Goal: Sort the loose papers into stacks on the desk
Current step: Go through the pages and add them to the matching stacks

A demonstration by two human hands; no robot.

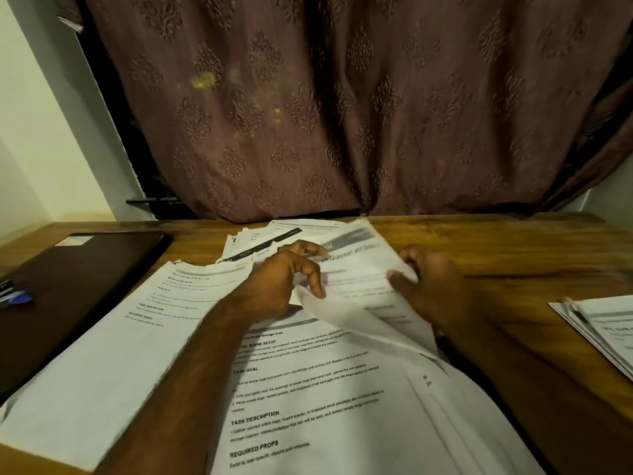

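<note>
Printed white papers cover the middle of the wooden desk (496,248). Both hands hold one lifted sheet (356,279) above the pile: my left hand (284,282) pinches its near left corner, and my right hand (431,282) grips its right edge. The sheet curls downward at the front. Under it lies a printed page (308,389) with headings such as "TASK GOAL". A second stack (113,344) lies to the left of it. Several loose sheets (260,241) are fanned out behind the hands.
A dark closed laptop (78,279) sits at the left, with pens (13,298) on its near corner. Another paper stack (606,330) lies at the right edge. A patterned brown curtain (342,114) hangs behind the desk.
</note>
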